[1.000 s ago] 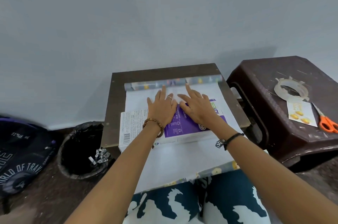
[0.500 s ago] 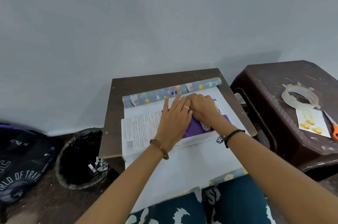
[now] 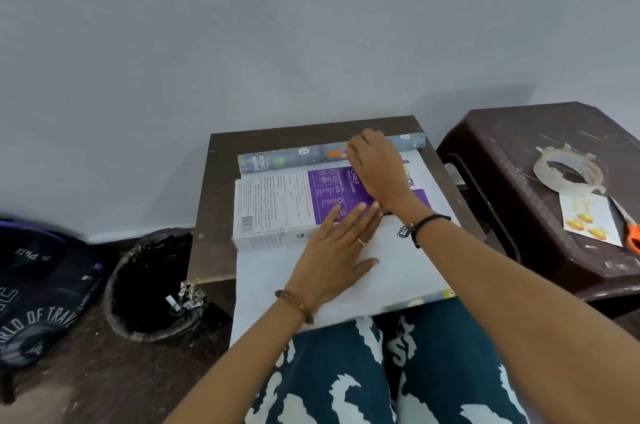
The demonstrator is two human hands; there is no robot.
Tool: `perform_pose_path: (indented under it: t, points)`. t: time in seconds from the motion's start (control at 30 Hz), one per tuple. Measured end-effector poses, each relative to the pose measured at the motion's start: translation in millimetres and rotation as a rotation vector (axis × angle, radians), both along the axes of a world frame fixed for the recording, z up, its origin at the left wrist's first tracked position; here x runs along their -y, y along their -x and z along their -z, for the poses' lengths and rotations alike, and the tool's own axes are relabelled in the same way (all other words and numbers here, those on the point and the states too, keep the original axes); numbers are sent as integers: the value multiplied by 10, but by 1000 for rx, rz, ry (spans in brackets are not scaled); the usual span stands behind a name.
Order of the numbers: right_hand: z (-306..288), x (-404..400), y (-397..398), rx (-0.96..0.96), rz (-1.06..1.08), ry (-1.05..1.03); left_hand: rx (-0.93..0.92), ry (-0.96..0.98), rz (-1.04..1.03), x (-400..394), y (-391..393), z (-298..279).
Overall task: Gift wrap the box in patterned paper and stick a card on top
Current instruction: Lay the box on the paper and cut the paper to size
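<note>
The surface (image 3: 204, 216) is small, and the paper (image 3: 391, 261) covers most of it, white side up, its near end hanging over the front edge onto the person's lap. That overhang is the likeliest trouble: a knee shift or a tug could drag the sheet and slide the box out of line. To the left the surface drops off straight above the bin (image 3: 152, 288), so anything pushed that way could fall in. To the right the stool (image 3: 526, 160) stands just beside the surface, leaving only a narrow gap; the right forearm has little room to swing there.

The box (image 3: 277, 205) lies flat on the paper, its far edge just beside the roll (image 3: 294, 155), its left end close to the paper's left edge. If the roll is pulled over unevenly, the wrap would likely go on skewed or crease.

The right hand (image 3: 377, 167) reaches across the box to the roll, fingers curled over it; whether they truly grip it I cannot tell. The left hand (image 3: 337, 250) lies flat, fingers straight, tips on the box's near edge and palm on the paper, holding nothing. Lifting it too soon might let the box shift.

On the stool, well apart from the box, sit the tape (image 3: 568, 169), the card (image 3: 588, 219) and the scissors (image 3: 632, 236), the last near the stool's right edge.
</note>
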State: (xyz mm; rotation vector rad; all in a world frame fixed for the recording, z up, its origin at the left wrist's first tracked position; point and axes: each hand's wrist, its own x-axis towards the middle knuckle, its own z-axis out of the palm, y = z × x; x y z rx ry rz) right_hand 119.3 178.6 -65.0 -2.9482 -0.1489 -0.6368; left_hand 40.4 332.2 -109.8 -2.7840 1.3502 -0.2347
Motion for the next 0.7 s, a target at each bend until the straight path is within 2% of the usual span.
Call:
perform_pose_path:
  t: [0.1,0.17,0.2,0.3,0.5,0.7]
  points:
    - [-52,-59,124,-57,-249,86,-123,-64,182,-140,67,14]
    - [-44,-88,226,-121,-315,143,-306,-33,145,-204,148,11]
    - [-62,-78,282,-139,-299,141,-365,-60,111,-202,201,-3]
    - [-72,-75,482,-221,-207,-8,-358,-160,62,-124,322,-57]
    - [-136,-162,826,-446,-141,74,-245,-181,16,-22,347,-133]
    - [-152,-178,750,-532,-120,77,-648,-284,-72,46,568,-316]
